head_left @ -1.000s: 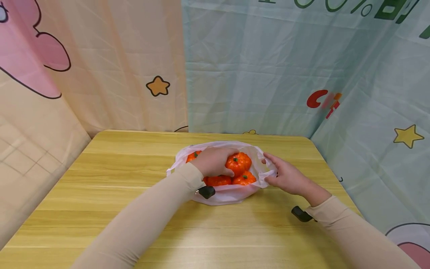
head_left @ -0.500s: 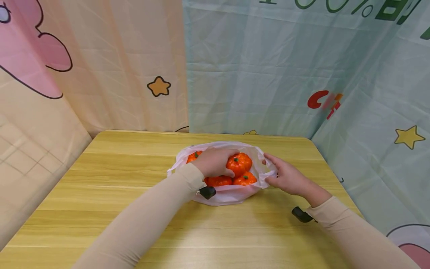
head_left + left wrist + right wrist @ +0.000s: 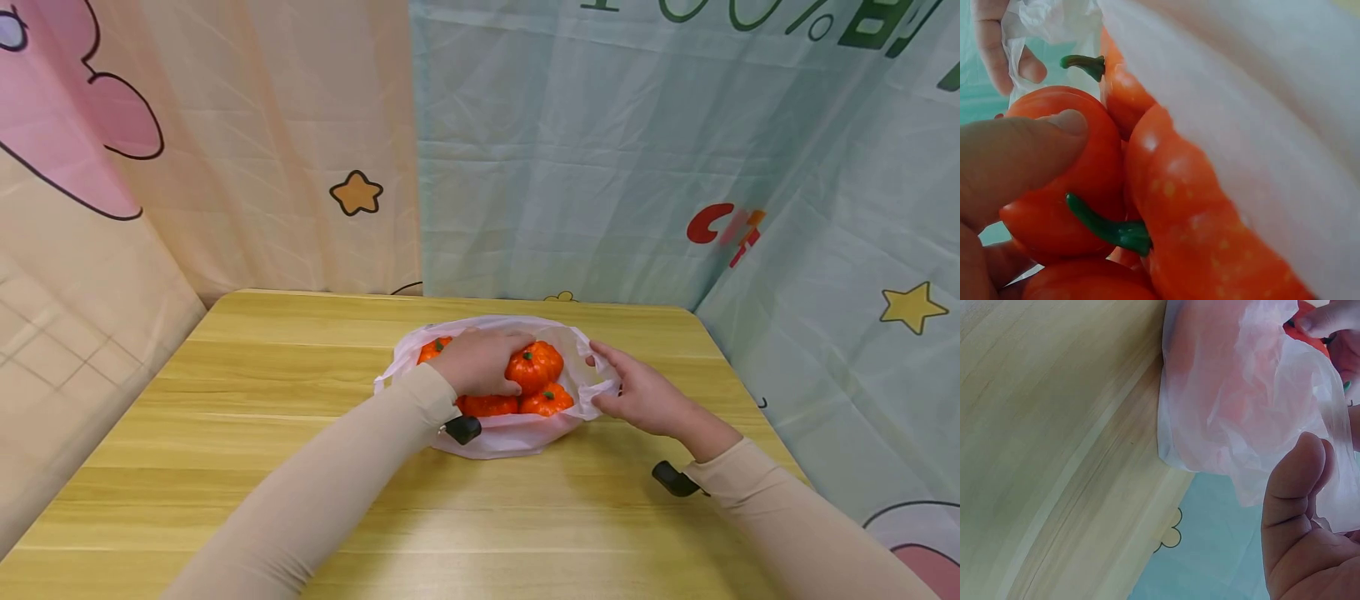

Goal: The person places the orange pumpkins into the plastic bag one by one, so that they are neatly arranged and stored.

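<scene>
A thin white plastic bag [image 3: 517,440] sits with its mouth spread on the table, holding several small orange pumpkins with green stems. My left hand [image 3: 480,364] reaches into the bag and grips the uppermost pumpkin [image 3: 538,365] from its left side. In the left wrist view, the thumb [image 3: 1029,147] lies across that pumpkin [image 3: 1100,169], with fingers behind it. Other pumpkins [image 3: 547,400] lie close around it, some partly hidden by my left hand. My right hand [image 3: 645,396] holds the bag's right rim, its thumb [image 3: 1294,481] against the plastic in the right wrist view.
The bag rests on a light wooden table [image 3: 300,350], toward its far edge. Printed cloth curtains [image 3: 600,167] stand behind the table and along both sides. A black wrist strap piece [image 3: 672,478] hangs below the right sleeve, and another [image 3: 462,429] below the left cuff.
</scene>
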A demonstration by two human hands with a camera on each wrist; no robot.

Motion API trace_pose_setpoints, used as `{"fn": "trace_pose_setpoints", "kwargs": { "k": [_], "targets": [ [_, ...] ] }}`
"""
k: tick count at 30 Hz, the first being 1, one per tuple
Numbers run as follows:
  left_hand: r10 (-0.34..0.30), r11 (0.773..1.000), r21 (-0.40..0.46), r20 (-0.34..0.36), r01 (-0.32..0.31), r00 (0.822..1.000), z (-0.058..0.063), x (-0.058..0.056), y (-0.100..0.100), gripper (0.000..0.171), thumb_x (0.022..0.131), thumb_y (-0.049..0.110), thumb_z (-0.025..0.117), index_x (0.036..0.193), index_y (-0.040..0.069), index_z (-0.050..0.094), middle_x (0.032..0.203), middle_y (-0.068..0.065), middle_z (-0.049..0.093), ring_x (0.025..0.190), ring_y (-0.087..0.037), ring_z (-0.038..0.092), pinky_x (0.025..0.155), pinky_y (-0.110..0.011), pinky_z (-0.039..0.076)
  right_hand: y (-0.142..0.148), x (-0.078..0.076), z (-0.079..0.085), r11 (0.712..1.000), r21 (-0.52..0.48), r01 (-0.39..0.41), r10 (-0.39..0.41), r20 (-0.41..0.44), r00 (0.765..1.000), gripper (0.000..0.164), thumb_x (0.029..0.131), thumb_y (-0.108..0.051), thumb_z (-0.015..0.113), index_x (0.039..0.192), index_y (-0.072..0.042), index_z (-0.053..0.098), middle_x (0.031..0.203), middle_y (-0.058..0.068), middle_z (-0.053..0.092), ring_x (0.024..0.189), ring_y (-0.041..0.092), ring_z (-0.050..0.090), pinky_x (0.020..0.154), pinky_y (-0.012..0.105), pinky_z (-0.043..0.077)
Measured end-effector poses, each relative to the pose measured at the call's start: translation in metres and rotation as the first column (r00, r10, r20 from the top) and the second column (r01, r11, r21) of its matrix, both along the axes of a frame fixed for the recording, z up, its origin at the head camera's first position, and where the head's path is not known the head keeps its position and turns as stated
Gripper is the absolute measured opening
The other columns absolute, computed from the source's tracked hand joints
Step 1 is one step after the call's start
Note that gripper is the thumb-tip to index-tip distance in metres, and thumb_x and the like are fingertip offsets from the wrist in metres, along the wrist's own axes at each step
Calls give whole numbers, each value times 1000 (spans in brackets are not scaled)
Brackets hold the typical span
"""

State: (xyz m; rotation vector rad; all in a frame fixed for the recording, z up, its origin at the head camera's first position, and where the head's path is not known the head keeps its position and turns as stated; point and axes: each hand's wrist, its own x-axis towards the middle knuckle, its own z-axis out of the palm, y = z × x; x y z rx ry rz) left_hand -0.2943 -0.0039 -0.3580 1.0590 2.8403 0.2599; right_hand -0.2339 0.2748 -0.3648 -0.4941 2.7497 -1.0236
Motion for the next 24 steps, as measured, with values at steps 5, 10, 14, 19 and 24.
{"fn": "trace_pose_setpoints", "kwargs": {
  "k": [5,10,14,19,24],
  "targets": [
    [-13,999,-42,-17,13,1000,1,-1,0,80,94,43,77,163,25,41,166,-2,44,148,-27,48,123,-49,39,1,0,2,1000,-15,3,-4,-14,1000,88,92,-6,72,165,2,24,149,31,51,65,17,49,58,25,49],
    [-34,999,-25,-47,32,998,6,-3,-4,81,95,44,76,164,21,40,165,-1,45,148,-28,48,127,-47,35,2,-2,4,998,-61,-6,5,-21,1000,87,94,-6,72,165,1,23,147,30,54,79,19,58,64,24,54],
    [-45,999,-1,-80,45,996,12,-4,-14,81,96,49,73,164,21,39,163,-2,48,147,-29,50,127,-47,35,5,-2,8,991,-134,-10,12,15,1000,87,96,-5,71,166,0,20,136,30,59,77,17,59,62,24,55],
    [-12,997,81,-81,19,997,22,-6,-41,79,97,52,71,163,21,41,163,-4,48,149,-31,48,127,-50,33,10,0,14,990,-143,15,-16,-5,1000,83,100,-13,70,166,0,21,146,28,51,75,18,61,62,26,56],
    [36,987,160,-111,-18,993,28,-9,-84,76,99,52,70,161,17,44,162,-7,49,151,-33,46,127,-57,30,20,3,19,991,-103,88,-94,-58,994,75,105,-24,66,164,0,26,151,25,50,77,16,62,64,30,58]
  ]
}}
